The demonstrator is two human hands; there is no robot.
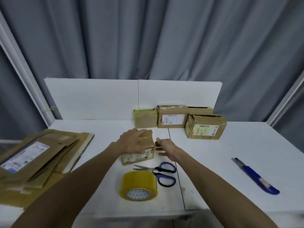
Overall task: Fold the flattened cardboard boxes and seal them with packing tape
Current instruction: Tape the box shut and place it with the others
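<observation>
Head view: left grip (133,142) presses flat on the box (139,157), right grip (166,148) is wide beside it; pushed carelessly, the box may slide into the scissors (158,171).

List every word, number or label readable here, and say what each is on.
Nothing reads clearly.
White label on the stack of flattened brown cardboard boxes: handwriting and print, blurred.
Label on the small taped brown cardboard box: blurred.
Labels on the middle sealed brown cardboard box and the right sealed brown cardboard box: barcodes, print too small.
Yellowish packing tape roll: patterned core, no words.
</observation>
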